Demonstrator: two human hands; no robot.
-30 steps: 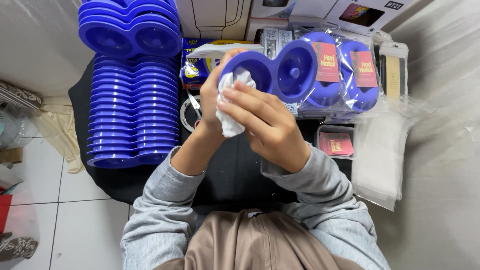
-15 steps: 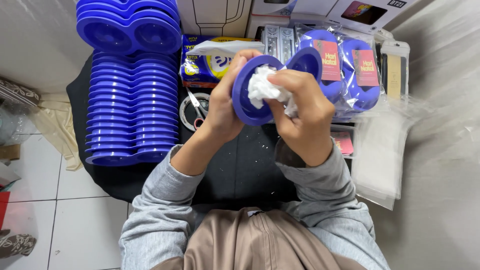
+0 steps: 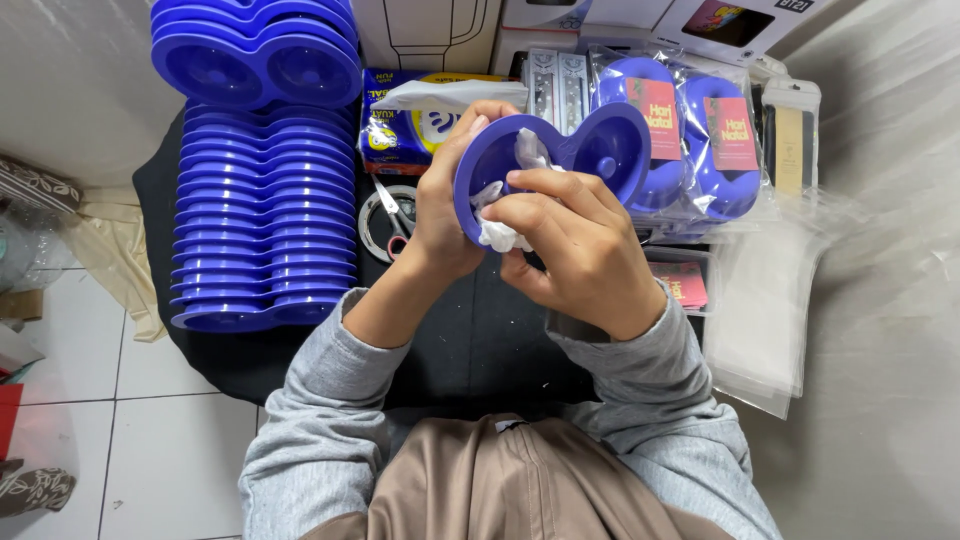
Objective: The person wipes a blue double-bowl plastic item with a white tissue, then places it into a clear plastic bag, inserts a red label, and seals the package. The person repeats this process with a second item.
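Note:
My left hand (image 3: 440, 215) grips the left rim of a blue double-bowl plastic tray (image 3: 590, 140), holding it tilted up in front of me. My right hand (image 3: 575, 240) is closed around a crumpled white tissue (image 3: 500, 225) and presses it into the tray's left bowl. The right bowl of the tray is bare and faces me. Both forearms are in grey sleeves above my lap.
A long stack of identical blue trays (image 3: 265, 210) lies at left on a black cloth (image 3: 480, 330). Bagged trays with red labels (image 3: 700, 140) sit at right beside clear plastic bags (image 3: 765, 300). Scissors and a tape roll (image 3: 385, 215), a tissue pack (image 3: 415, 120) and boxes lie behind.
The tray has turned so both bowls face me. My right hand with the tissue has moved down and left, from the upper part of the bowl to its lower edge.

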